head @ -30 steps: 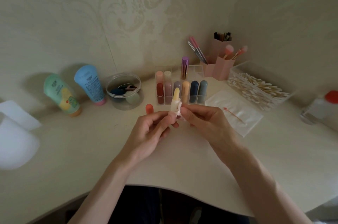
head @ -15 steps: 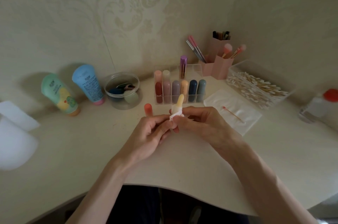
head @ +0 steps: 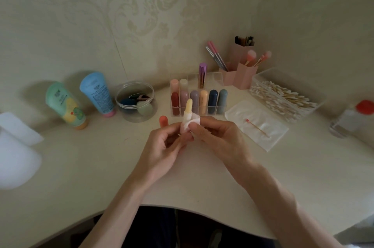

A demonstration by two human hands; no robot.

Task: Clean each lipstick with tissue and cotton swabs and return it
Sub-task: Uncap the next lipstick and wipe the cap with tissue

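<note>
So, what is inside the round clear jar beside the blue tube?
The round clear jar holds a dark blue sponge, a pale green sponge and a small dark-and-pink item on top. What lies beneath them is covered.

Forearms converge; the left hand pinches the lipstick base, the right hand pinches tissue around it.

A used swab lies on the tissue, right of the organizer.
</note>
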